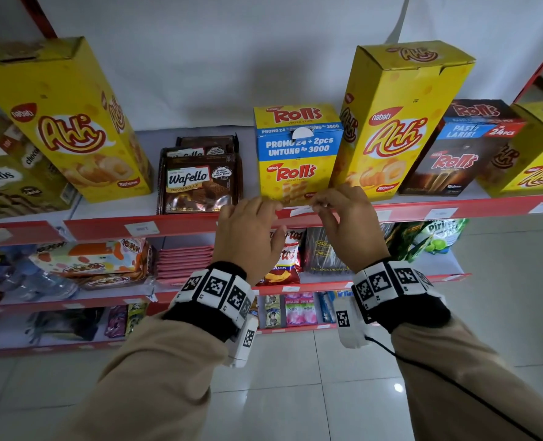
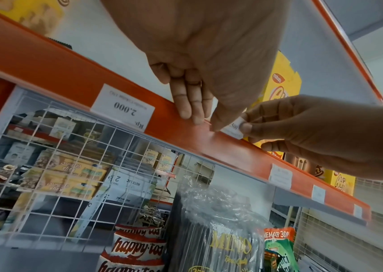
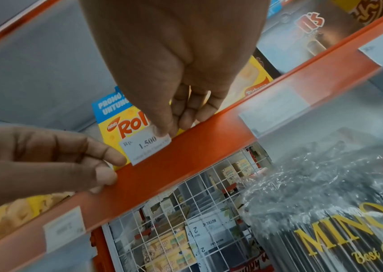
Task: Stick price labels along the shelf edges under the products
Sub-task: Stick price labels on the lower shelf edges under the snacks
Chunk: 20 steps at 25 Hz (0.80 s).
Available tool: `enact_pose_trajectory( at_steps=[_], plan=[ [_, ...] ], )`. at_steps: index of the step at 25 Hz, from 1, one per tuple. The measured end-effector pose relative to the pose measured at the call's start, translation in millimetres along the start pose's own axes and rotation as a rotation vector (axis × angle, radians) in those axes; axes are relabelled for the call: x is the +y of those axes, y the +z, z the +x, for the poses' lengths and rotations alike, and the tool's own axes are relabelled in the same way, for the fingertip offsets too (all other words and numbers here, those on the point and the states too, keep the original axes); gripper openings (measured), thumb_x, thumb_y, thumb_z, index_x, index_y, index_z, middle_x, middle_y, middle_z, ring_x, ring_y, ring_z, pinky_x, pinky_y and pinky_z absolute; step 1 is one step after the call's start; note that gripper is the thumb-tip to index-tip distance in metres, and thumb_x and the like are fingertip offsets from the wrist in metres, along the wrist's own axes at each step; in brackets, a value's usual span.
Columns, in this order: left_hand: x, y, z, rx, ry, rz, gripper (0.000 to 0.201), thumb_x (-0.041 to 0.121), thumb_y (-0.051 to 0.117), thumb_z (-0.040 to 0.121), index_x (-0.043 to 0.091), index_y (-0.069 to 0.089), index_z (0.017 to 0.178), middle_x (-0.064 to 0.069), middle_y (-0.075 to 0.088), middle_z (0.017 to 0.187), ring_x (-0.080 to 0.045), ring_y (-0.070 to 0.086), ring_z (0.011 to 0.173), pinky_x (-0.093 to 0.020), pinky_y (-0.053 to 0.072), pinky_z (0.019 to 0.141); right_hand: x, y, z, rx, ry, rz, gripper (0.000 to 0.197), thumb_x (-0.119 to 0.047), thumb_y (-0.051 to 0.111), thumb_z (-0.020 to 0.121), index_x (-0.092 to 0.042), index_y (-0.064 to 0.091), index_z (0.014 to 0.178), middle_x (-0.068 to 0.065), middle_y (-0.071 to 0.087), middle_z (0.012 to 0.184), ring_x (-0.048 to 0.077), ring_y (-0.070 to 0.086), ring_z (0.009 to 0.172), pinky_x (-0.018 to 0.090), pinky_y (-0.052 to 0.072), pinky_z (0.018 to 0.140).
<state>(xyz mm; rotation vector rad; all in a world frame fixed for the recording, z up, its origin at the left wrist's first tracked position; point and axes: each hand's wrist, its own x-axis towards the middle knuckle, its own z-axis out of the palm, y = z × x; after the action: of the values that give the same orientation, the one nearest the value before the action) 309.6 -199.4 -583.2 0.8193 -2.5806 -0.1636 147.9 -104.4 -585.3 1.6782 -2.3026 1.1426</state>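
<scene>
At centre of the head view, just under the yellow Rolls box, both hands raised to the red shelf edge. Right hand, fingers curled, pinching the upper right corner of a white price label reading Rp. 1.500, thumb on the printed face. Label lying against the upper part of the red strip, slightly tilted, its top poking above the strip in front of the Rolls box. Left hand at the label's left end: straight fingers laid flat on the strip in the left wrist view, fingertips touching the label's left edge in the right wrist view; no grip visible. Further left on the same strip, another label marked Rp. 2.000, below a stack of Wafello packs. More labels along the strip toward the right of the frame, their print too blurred to read. Tall yellow Ahh boxes on either side of the Rolls box, a dark Rolls box further right. On the lower shelf, below the hands, a Happy Tos chip bag beside a clear-wrapped Mino pack.
</scene>
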Motion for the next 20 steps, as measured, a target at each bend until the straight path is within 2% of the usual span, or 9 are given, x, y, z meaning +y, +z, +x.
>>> enact_pose_trajectory(
  at_steps=[2, 6, 11, 13, 17, 20],
  plan=[
    [1.4, 1.0, -0.1, -0.026, -0.014, 0.014, 0.035, 0.035, 0.052, 0.092, 0.021, 0.055, 0.124, 0.002, 0.059, 0.108, -0.022, 0.052, 0.103, -0.038, 0.026, 0.095, 0.6, 2.3, -0.1, 0.021, -0.038, -0.041, 0.014, -0.005, 0.061, 0.088, -0.005, 0.07, 0.099, 0.015, 0.065, 0.098, 0.036, 0.052, 0.096, 0.036, 0.041, 0.079],
    [4.7, 3.7, -4.1, -0.073, 0.009, 0.111, 0.037, 0.04, 0.052, 0.09, 0.026, 0.054, 0.124, -0.003, 0.05, 0.11, -0.024, 0.045, 0.102, -0.04, 0.034, 0.085, -2.0, 4.9, -5.4, 0.033, -0.09, -0.047, 0.012, -0.003, 0.064, 0.085, -0.005, 0.071, 0.095, 0.015, 0.065, 0.094, 0.037, 0.055, 0.09, 0.039, 0.046, 0.076],
    [3.8, 6.3, -2.0, -0.088, 0.014, 0.155, 0.032, 0.04, 0.053, 0.089, 0.027, 0.058, 0.119, -0.002, 0.049, 0.109, -0.024, 0.043, 0.102, -0.039, 0.034, 0.084, -5.0, 3.7, -10.6, -0.049, -0.128, -0.184, 0.013, -0.007, 0.068, 0.08, -0.005, 0.067, 0.093, 0.016, 0.063, 0.094, 0.037, 0.052, 0.088, 0.04, 0.044, 0.074],
    [3.8, 7.2, -2.4, -0.086, 0.027, 0.178, 0.033, 0.04, 0.054, 0.088, 0.027, 0.057, 0.118, -0.002, 0.049, 0.109, -0.024, 0.043, 0.102, -0.039, 0.034, 0.082, -6.4, 3.8, -8.0, -0.047, -0.138, -0.233, 0.005, -0.005, 0.065, 0.083, -0.003, 0.067, 0.087, 0.017, 0.062, 0.089, 0.037, 0.053, 0.084, 0.04, 0.043, 0.073],
    [2.6, 7.0, -5.0, -0.06, 0.043, 0.182, 0.035, 0.038, 0.056, 0.086, 0.026, 0.056, 0.119, -0.002, 0.049, 0.107, -0.024, 0.044, 0.1, -0.038, 0.034, 0.08, -7.3, 3.1, -7.6, -0.062, -0.155, -0.295, 0.006, -0.005, 0.064, 0.086, -0.002, 0.068, 0.085, 0.018, 0.062, 0.087, 0.036, 0.053, 0.081, 0.039, 0.044, 0.07],
    [1.8, 7.1, -3.6, -0.077, 0.043, 0.182, 0.035, 0.039, 0.057, 0.085, 0.027, 0.057, 0.118, -0.001, 0.049, 0.108, -0.023, 0.044, 0.101, -0.039, 0.034, 0.081, -7.1, 1.9, -8.6, -0.082, -0.124, -0.284, 0.007, -0.007, 0.062, 0.087, -0.004, 0.068, 0.087, 0.018, 0.063, 0.09, 0.036, 0.053, 0.083, 0.039, 0.043, 0.072]
  ],
)
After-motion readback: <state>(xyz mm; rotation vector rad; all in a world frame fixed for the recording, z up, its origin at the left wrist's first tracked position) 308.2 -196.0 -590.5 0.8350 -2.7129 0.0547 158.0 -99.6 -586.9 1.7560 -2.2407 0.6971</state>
